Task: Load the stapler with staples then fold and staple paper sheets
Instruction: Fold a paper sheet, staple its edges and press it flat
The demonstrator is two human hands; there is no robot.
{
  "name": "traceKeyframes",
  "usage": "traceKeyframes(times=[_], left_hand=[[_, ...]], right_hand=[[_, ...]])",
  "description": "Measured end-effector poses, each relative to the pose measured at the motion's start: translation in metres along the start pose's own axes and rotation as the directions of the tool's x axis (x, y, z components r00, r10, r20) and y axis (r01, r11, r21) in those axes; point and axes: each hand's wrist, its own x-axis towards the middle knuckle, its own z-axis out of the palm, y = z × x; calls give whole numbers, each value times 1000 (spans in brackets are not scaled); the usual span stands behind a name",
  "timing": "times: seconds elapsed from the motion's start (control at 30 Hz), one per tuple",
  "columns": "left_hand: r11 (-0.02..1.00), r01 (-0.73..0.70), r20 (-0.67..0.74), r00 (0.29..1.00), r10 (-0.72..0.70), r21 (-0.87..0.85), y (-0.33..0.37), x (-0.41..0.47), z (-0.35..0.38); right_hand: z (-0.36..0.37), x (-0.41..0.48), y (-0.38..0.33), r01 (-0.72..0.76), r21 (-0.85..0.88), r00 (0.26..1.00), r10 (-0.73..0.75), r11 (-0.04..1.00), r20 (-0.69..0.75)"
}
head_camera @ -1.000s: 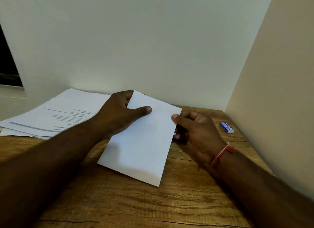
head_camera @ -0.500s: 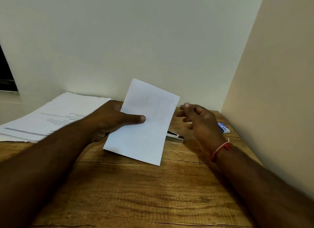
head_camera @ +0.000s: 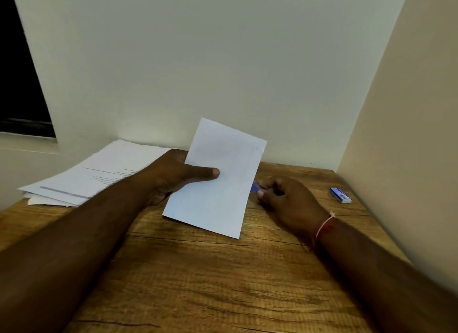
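Folded paper (head_camera: 219, 199) pinched by left hand (head_camera: 173, 180) half hides stapler (head_camera: 255, 185) gripped by right hand (head_camera: 290, 201).

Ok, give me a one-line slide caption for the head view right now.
Left hand holds up the folded sheet while the right hand grips the stapler on the table.

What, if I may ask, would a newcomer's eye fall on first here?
The white folded paper mid-frame, held above the wooden table by the left hand, thumb on its front. Just right of it, the right hand curls round a mostly hidden blue stapler; a small blue box lies farther right.
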Motion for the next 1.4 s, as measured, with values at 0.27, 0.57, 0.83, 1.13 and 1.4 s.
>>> traceKeyframes(times=[0.27,0.57,0.83,1.13,1.4], left_hand=[[1000,-14,13,1000,14,8,-2,0,-2],[1000,-18,17,1000,18,14,-2,1,1],[998,-29,36,999,27,63,-5,1,3],[990,-58,40,998,54,125,-3,-1,7],[985,-59,51,997,52,160,-2,-2,10]], right_hand=[[-20,4,7,-104,747,994,59,657,87],[-14,1,7,-26,700,996,-41,714,79],[-13,-1,4,11,665,995,-76,747,68],[-14,-5,0,-14,560,995,-46,828,92],[-13,-6,0,37,462,992,-89,886,91]])
